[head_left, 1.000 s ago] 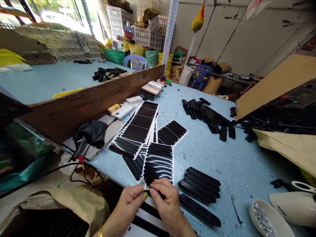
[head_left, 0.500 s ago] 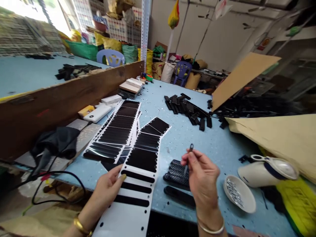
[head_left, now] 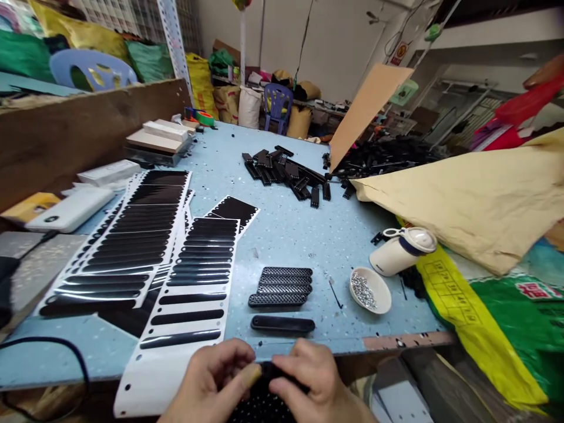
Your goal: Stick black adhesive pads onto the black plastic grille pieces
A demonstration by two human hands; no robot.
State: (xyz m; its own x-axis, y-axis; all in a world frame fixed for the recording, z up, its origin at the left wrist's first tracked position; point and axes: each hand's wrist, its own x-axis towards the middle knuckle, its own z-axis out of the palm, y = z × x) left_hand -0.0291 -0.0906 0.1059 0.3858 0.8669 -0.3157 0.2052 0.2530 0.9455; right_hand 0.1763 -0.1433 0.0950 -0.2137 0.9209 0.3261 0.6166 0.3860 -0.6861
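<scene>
At the bottom centre, my left hand [head_left: 220,376] and my right hand [head_left: 308,376] are closed on a small black piece [head_left: 271,376] between them, partly hidden by the fingers. Beyond them on the blue table lie a single black strip [head_left: 282,324] and a group of textured black strips [head_left: 284,286]. Left of these rests a white sheet [head_left: 147,376] bearing black stickers. A thin dark tool [head_left: 336,295] lies beside a white bowl [head_left: 382,291] of small metal parts.
A pile of black pieces [head_left: 291,170] sits farther back. More sticker sheets [head_left: 150,223] are at left, near a white power bank [head_left: 68,210]. A white cup [head_left: 392,257] and a yellow-green bag [head_left: 476,329] are at right. A wooden board [head_left: 101,120] borders the left.
The view has shifted right. My left hand has let go of the sticker sheet, and the thin tool from my right hand is on the table. Both hands are now together, low down, at a black piece.
</scene>
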